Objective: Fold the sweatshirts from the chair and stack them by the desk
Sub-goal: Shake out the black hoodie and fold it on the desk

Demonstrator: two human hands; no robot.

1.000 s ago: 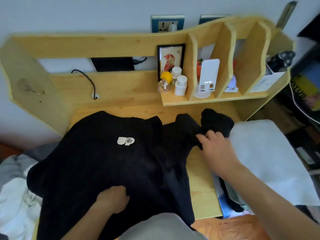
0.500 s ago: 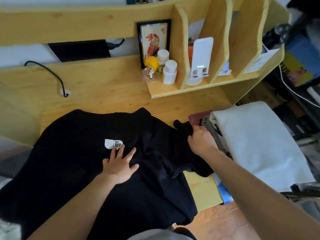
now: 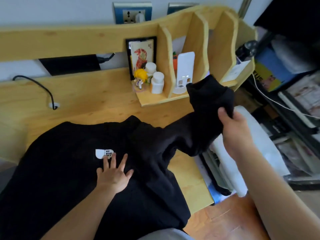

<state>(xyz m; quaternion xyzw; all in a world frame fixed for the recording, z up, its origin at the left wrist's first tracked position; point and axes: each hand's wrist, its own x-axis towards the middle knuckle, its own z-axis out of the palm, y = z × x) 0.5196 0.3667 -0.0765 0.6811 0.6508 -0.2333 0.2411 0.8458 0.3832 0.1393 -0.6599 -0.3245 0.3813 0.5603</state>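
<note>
A black sweatshirt [image 3: 69, 170] with a small white chest logo [image 3: 103, 153] lies spread over the wooden desk [image 3: 97, 108]. My left hand [image 3: 114, 174] presses flat on its chest just below the logo, fingers straight and spread. My right hand [image 3: 233, 129] grips the right sleeve [image 3: 207, 101] near its cuff and holds it lifted above the desk's right end, with the cuff end sticking up past the fingers. To the right of the desk lies a pile of folded clothes with a white garment [image 3: 259, 144] on top.
A shelf unit at the desk's back holds a framed tiger picture [image 3: 141, 56], a yellow-haired figurine [image 3: 140, 78], two white bottles [image 3: 156, 82] and a white stand [image 3: 184, 71]. A black cable [image 3: 43, 89] runs into a desk hole. Dark shelving with books stands at the far right.
My right hand has raised the sleeve up and to the right, stretching it off the desk. My left hand stays flat on the chest below the logo.
</note>
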